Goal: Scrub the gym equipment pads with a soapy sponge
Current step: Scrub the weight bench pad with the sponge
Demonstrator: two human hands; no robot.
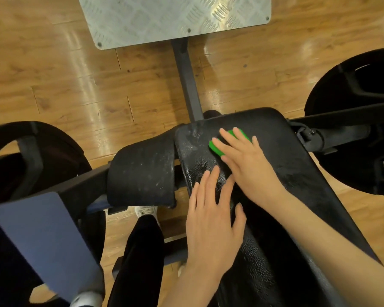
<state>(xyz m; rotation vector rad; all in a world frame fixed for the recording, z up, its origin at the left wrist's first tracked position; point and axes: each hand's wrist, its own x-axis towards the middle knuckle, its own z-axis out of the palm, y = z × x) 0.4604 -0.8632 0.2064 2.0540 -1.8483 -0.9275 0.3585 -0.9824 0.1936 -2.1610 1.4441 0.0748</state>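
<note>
right hand [248,160] lies flat over green sponge [227,141], fingers straight, pressing it onto the large black pad [297,165] near its far, upper-left end. left hand [211,220] released, spread flat on the same pad just nearer, bracing, holding nothing. soap film and droplets show by the pad's far-left corner. smaller pad [142,173] to the left, speckled with residue, narrow gap between the two. best done with even palm pressure and overlapping strokes; keep the sponge short of the left edge so it doesn't slip into the gap. open pad surface runs right and toward the body. weight plate [364,89] far right, well apart.
</note>
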